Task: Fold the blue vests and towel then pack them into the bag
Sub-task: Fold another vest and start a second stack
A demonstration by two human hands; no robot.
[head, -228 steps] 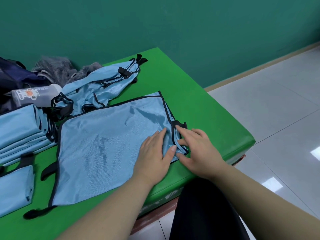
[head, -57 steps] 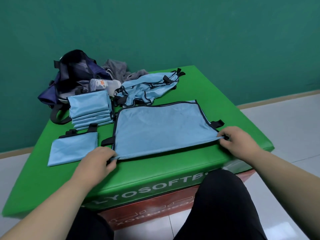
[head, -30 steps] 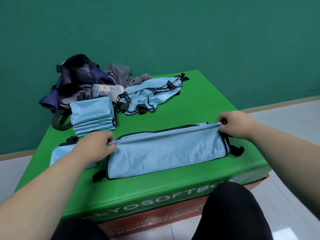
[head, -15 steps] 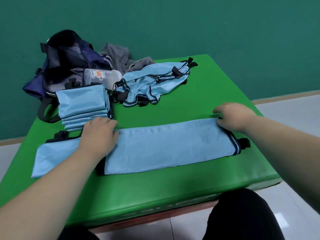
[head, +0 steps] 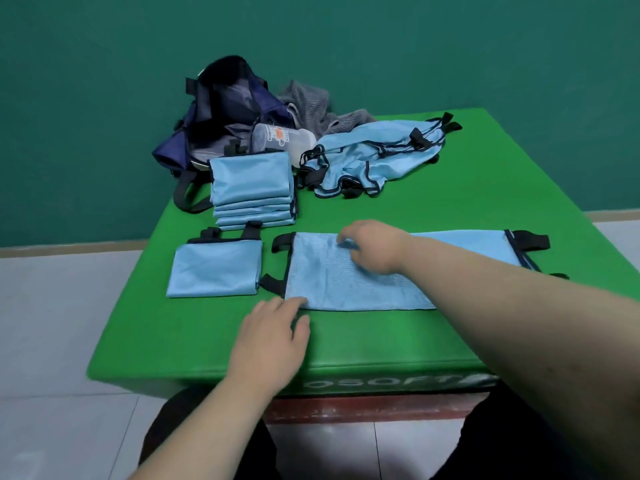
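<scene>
- Vest, folded into a long strip, lies across the near mat.
- Right hand rests on its left part, fingers bent at the far edge; can't tell if pinching.
- Left hand is flat, fingers loosely spread, tips touching its near-left corner.
- Bag sits far left.

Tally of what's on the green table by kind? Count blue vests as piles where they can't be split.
Blue vest piles: 4 (folded stack, single folded vest, half-folded vest, loose heap)
Bag: 1
Bottle: 1
Grey cloth: 1
Total: 7
</scene>
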